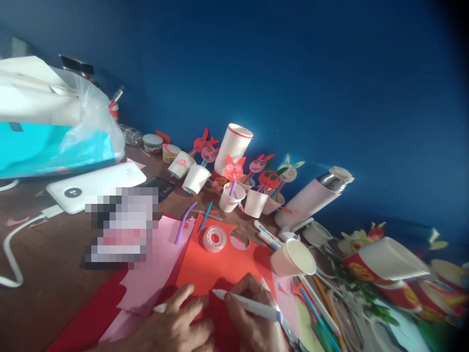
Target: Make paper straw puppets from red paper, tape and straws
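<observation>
My right hand [252, 303] is closed around a white marker [249, 305]. The marker's dark tip touches or hovers just over a sheet of red paper [194, 266]. Flat on the same sheet lies my left hand [183, 320], its fingers stretched out and apart. A small whitish piece [160, 308] shows beside its index finger; I cannot make out what it is. Beyond the hands, a roll of clear tape [214, 238] rests on the red paper, near a round cut-out hole. Scissors [291, 335] lie partly hidden by my right hand.
Paper cups with animal-face figures on straws [232, 193] stand at the back by a cup stack [236, 142]. A loose cup [293, 257] and a flask [311, 198] are to the right. At left are a power bank [97, 188], a blurred phone and a plastic bag [91, 127].
</observation>
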{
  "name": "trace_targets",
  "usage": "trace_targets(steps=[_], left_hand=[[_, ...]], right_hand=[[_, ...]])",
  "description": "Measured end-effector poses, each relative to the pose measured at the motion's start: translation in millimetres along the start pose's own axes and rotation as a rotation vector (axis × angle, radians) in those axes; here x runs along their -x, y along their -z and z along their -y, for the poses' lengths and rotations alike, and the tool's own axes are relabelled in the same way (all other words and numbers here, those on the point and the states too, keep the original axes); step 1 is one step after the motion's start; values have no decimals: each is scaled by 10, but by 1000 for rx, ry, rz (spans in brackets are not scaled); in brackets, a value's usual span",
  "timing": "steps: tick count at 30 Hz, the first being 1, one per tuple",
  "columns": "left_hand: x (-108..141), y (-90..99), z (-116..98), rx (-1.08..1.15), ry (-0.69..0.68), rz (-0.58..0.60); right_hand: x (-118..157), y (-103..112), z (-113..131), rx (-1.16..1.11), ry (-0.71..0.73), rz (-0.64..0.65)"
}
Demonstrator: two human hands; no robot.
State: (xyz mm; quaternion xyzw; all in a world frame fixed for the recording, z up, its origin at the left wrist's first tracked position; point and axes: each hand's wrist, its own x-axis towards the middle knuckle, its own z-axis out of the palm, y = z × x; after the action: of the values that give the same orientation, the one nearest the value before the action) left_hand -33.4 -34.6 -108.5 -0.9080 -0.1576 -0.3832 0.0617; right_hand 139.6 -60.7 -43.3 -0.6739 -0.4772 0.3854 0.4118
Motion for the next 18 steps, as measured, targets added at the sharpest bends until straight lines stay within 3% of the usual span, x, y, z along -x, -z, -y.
trace_targets(steps=[8,15,18], left_hand=[[-6,58,-3,-6,4,93],[47,-44,-1,-4,6,-11],[54,-42,-3,-2,-7,14]], right_hand=[[3,-3,5,29,11,11],[8,-13,-9,19,33,-5],[0,-18,-51,26,38,2]])
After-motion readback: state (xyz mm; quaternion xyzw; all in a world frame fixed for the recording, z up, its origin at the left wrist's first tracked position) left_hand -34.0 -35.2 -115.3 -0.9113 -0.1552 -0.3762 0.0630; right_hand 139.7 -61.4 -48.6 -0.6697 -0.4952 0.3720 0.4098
